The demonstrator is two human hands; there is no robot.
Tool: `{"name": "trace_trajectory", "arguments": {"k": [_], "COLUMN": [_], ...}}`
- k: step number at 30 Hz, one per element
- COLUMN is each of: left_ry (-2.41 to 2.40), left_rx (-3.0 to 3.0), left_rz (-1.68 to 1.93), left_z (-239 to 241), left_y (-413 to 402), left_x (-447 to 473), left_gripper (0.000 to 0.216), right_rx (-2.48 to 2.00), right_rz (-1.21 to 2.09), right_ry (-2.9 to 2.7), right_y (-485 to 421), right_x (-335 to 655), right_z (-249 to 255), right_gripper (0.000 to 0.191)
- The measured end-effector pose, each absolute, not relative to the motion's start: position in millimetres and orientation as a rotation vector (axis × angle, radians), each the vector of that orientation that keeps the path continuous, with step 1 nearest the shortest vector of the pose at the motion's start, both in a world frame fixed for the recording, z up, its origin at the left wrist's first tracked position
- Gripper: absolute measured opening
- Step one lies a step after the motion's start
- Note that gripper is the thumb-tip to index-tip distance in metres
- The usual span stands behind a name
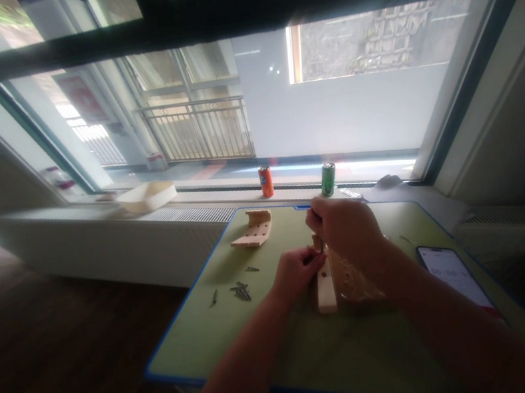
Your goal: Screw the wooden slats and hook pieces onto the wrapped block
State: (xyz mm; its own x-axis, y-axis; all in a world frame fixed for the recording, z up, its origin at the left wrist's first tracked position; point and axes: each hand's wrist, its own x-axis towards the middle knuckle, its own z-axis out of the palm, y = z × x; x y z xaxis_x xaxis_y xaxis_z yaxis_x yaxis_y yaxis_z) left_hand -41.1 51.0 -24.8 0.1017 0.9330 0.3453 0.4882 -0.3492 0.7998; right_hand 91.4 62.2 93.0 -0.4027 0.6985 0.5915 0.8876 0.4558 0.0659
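On the green table (pixel 268 344) stands a pale wooden piece (pixel 326 290) with holes in it. My left hand (pixel 295 273) is closed against its left side, fingers pinched at its top end. My right hand (pixel 343 226) is a fist above the same spot, wrapped round a thin dark tool that points down at the wood. Most of the tool is hidden by my fingers. Several dark screws (pixel 239 290) lie loose on the table to the left of my left hand.
A second curved wooden piece with holes (pixel 252 229) lies at the table's far side. A phone (pixel 454 274) with a lit screen lies at the right. An orange can (pixel 266 181), a green can (pixel 328 179) and a white tray (pixel 148 195) stand on the window sill.
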Motion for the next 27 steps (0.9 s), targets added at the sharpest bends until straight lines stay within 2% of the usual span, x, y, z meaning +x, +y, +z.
{"name": "trace_trajectory", "arguments": {"k": [12, 27], "left_ry": [1.334, 1.212], "left_rx": [2.014, 1.962], "left_rz": [1.207, 1.249], "left_z": [-23, -27], "left_y": [42, 49], "left_x": [-42, -44], "left_gripper": [0.035, 0.031], "right_rx": [-1.386, -1.263], "right_rz": [-0.442, -0.421], "right_ry": [-2.296, -2.289], "right_y": [60, 69], "right_x": [100, 104], "right_z": [111, 101], "right_gripper": [0.034, 0.035]}}
